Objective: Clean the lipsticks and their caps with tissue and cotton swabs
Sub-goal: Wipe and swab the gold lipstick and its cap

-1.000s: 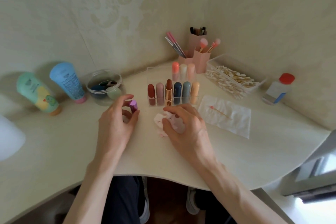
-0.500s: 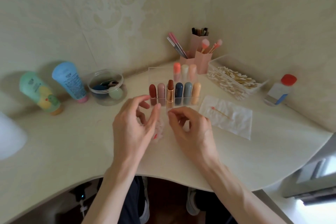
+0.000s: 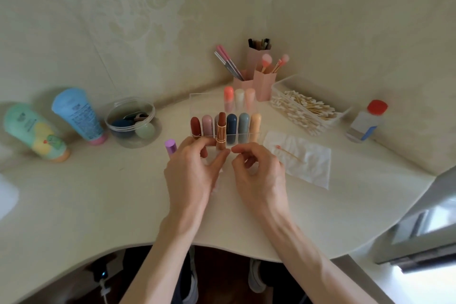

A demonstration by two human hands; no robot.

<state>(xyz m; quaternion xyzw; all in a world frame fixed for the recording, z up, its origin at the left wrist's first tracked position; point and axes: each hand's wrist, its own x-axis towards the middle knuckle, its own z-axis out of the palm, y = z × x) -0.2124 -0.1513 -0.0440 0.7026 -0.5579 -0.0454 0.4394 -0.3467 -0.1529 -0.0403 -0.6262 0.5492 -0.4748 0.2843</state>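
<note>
1. Head view: the left hand (image 3: 195,170) and right hand (image 3: 259,175) hover with fingers curled and tips nearly meeting. A pale tissue (image 3: 218,180) blurs between them; I cannot tell which hand pinches it.
2. At 12 o'clock, just past the fingertips, the uncapped lipstick (image 3: 221,128) stands in the organizer (image 3: 197,103). A forward reach could smear or topple it.
3. The purple tube (image 3: 170,145) stands on the surface (image 3: 98,192) at the left hand's 10 o'clock, where a knuckle could knock it over.

Corner setup. Two walls (image 3: 123,20) in cream wallpaper with faint damask relief meet behind the bench (image 3: 74,205). Bench top is off-white and matte, front edge cut in a concave curve. Dark brown floor (image 3: 222,261) under it. Lower right: grey frame (image 3: 419,232), probably a window, with blown-out daylight (image 3: 427,286) below. Lighting is soft and even.
</note>
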